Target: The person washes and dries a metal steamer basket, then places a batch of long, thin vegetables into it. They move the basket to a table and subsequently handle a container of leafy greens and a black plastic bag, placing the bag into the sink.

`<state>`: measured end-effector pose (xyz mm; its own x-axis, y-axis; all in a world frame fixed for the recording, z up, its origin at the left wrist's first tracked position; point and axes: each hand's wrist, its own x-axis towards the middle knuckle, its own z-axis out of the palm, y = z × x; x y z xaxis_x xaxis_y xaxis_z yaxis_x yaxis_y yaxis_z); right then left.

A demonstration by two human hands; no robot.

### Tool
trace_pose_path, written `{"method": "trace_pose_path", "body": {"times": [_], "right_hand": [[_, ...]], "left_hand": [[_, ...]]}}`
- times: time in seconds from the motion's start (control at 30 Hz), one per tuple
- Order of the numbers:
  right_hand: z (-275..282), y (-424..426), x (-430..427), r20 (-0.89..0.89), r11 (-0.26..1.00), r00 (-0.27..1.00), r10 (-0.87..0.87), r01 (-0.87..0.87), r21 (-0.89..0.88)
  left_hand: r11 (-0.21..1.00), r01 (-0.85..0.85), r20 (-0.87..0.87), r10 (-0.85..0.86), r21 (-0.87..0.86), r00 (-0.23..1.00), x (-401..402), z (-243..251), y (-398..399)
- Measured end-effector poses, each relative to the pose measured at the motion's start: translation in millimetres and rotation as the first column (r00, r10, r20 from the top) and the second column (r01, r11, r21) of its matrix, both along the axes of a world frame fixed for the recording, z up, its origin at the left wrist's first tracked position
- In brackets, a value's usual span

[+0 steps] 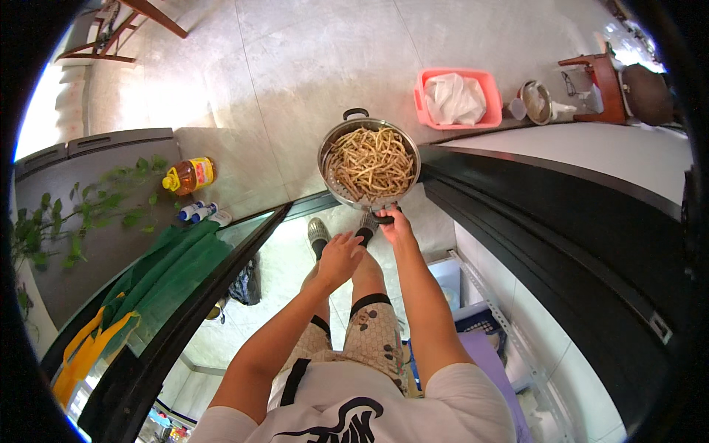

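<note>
My right hand [392, 220] grips the near black handle of a round steel steamer pot [369, 205], held out in front of me. Inside the pot lies a heap of long, thin, yellowish-brown pieces that look like dried beans [374, 161]; small holes show in the metal around them. A second black handle [355, 113] on the pot's far side has no hand on it. My left hand [342, 256] is in the air to the left of the near handle, its fingers apart and holding nothing.
Black door frames [554, 232] flank me, with a floor track [310, 205] below. Beyond stand a pink basin [419, 105] holding a white bag, a metal bowl [548, 102] and a wooden chair [606, 91]. Leftward are an oil bottle [194, 175], white bottles [191, 210] and green cloth [171, 271].
</note>
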<state>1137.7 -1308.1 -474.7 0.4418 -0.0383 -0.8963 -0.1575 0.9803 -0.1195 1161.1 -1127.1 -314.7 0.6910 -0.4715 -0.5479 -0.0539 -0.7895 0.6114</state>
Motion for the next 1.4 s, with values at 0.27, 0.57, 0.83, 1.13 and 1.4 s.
{"method": "trace_pose_path", "body": {"times": [0.27,0.57,0.83,1.13,1.4], "right_hand": [[-137,-12,-7,-0.078,0.992,0.994,0.070,-0.078,-0.101],[-209,-29,-21,-0.116,0.976,0.985,0.128,-0.145,-0.161],[-256,-77,-39,-0.395,0.878,0.915,0.077,-0.250,-0.408],[-213,-63,-28,-0.269,0.932,0.963,0.007,-0.104,-0.348],[-92,23,-42,-0.276,0.812,0.867,0.416,-0.490,-0.317]], "left_hand": [[0.995,-0.056,0.002,0.056,-0.080,0.998,-13,-78,0],[0.988,-0.155,-0.228,0.156,0.025,0.961,-12,-116,32],[0.978,-0.205,-0.274,0.187,-0.039,0.943,-8,-130,34],[0.975,-0.214,-0.252,0.192,-0.063,0.948,-6,-122,29],[0.955,-0.231,-0.080,0.219,-0.188,0.972,9,-50,33]]}}
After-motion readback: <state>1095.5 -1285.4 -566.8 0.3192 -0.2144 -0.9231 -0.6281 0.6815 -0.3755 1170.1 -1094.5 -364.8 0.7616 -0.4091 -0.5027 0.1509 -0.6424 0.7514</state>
